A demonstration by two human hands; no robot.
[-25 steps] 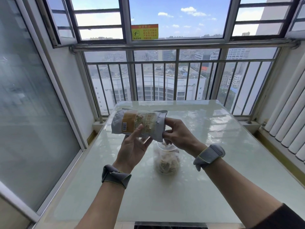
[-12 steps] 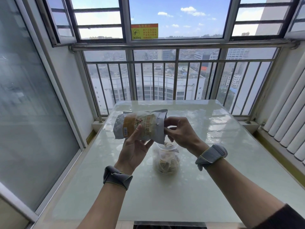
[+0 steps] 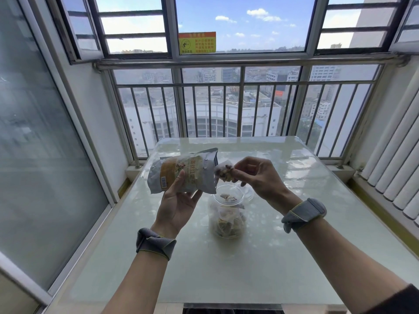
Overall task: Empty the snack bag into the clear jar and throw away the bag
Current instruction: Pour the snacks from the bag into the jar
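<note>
Looking down from the head view, the snack bag (image 3: 183, 172) is held sideways in the air by the left hand (image 3: 178, 202), with the thumb pressed on the printed front and the fingers wrapped behind it. The bag's open end is turned to the right, just above the clear jar (image 3: 227, 214). A small packet (image 3: 224, 171) is pinched between thumb and fingertips of the right hand (image 3: 258, 175), right at the bag's mouth. The jar is stood upright on the glossy table (image 3: 294, 245), lid off, and partly filled with more packets. Something clear is seen just behind the jar, maybe its lid, hard to tell tbh. Grey wristbands (image 3: 156, 244) are worn on both arms.
</note>
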